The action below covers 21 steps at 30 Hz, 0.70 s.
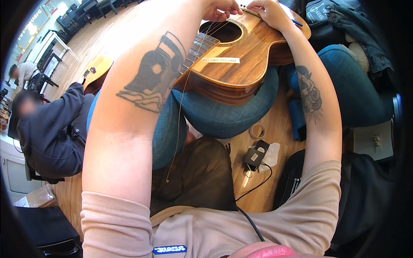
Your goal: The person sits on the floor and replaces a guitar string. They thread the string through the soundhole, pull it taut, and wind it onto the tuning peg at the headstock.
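An acoustic guitar with a brown wooden top lies face up across a blue padded seat in front of me. At the far end of its top, by the bridge, my left hand is closed, its fingertips pinched at a thin guitar string. My right hand rests on the guitar beside the bridge, fingers bent and close together; what they hold is too small to make out. Strings cross the sound hole. One loose string hangs off the guitar's near side, down past the seat.
A roll of tape and a black power adapter with a cable lie on the wooden floor. At left sits a person in a dark hoodie, near another guitar. Black bags and another blue seat are at right.
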{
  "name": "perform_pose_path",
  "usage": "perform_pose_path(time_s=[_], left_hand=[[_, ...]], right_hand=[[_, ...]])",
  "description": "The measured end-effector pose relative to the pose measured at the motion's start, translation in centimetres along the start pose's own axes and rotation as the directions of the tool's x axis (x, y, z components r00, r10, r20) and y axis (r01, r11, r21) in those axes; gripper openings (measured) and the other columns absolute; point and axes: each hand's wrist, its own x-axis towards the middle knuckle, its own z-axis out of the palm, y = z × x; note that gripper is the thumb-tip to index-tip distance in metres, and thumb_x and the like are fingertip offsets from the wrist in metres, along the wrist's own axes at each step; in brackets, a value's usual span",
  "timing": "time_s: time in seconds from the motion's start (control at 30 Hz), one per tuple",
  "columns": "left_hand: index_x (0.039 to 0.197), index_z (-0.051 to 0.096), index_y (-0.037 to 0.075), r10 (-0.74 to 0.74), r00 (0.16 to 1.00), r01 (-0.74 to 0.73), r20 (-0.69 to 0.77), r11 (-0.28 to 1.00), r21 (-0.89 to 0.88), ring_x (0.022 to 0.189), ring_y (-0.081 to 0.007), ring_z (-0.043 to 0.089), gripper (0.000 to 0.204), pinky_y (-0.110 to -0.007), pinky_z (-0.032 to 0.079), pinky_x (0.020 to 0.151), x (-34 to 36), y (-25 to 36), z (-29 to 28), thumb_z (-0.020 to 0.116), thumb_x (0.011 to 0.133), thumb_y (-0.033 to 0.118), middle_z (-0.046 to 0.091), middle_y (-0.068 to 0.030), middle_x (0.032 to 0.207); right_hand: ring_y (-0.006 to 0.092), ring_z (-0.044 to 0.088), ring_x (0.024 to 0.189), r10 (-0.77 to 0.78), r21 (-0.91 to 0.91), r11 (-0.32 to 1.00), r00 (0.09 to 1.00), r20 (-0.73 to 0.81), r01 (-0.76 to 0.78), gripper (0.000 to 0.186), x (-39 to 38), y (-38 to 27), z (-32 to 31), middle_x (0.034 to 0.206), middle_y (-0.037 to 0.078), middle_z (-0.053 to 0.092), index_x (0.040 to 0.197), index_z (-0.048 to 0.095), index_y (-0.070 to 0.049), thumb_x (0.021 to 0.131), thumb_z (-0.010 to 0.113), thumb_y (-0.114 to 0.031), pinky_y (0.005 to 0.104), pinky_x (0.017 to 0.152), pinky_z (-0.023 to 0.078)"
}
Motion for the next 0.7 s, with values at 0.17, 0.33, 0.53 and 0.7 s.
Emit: perform_pose_path(time_s=[0.17,0.33,0.53,0.7], left_hand=[[0.114,0.066,0.003,0.082,0.996,-0.080,0.032,0.996,-0.048,0.067,-0.0049,0.058,0.015,-0.016,0.058,0.062,-1.9,-1.1,-0.6,0.055,0.106,0.008,0.063,-0.0019,0.093],[0.111,0.067,-0.001,0.054,0.998,-0.055,0.014,0.985,0.165,0.074,-0.0063,0.060,0.014,-0.015,0.053,0.064,-11.1,1.2,-0.3,0.059,0.104,0.009,0.063,-0.0019,0.086],[0.114,0.077,-0.001,0.299,0.951,-0.146,-0.076,0.653,0.743,0.076,-0.0149,0.063,0.031,-0.030,0.055,0.069,-17.2,5.6,-1.0,0.071,0.093,0.021,0.075,-0.0076,0.095],[0.108,0.077,-0.002,0.385,0.917,-0.182,-0.108,0.642,0.745,0.072,-0.0147,0.062,0.029,-0.029,0.054,0.066,-20.0,7.2,-1.8,0.071,0.093,0.021,0.073,-0.0067,0.088]], right_hand=[[0.0345,0.072,0.091,-0.086,-0.061,0.995,0.996,-0.028,0.084,0.017,0.3,-1.8,0.0,0.095,0.018,0.076,0.096,0.080,-0.006,0.086,0.066,-0.005,0.0422,0.084,0.056],[0.0360,0.072,0.092,0.028,-0.025,0.999,0.997,-0.068,-0.030,0.013,-0.3,-0.5,0.4,0.095,0.019,0.075,0.094,0.079,-0.006,0.088,0.068,-0.010,0.0443,0.084,0.055],[0.0378,0.072,0.093,0.081,-0.104,0.991,0.995,-0.060,-0.087,0.015,-0.8,-1.3,-0.7,0.096,0.019,0.075,0.097,0.079,-0.007,0.090,0.068,-0.013,0.0462,0.085,0.055],[0.0374,0.072,0.092,0.074,-0.147,0.985,0.988,-0.132,-0.093,0.014,-0.4,-0.8,-0.1,0.093,0.019,0.076,0.095,0.078,-0.008,0.089,0.067,-0.013,0.0474,0.084,0.055]])
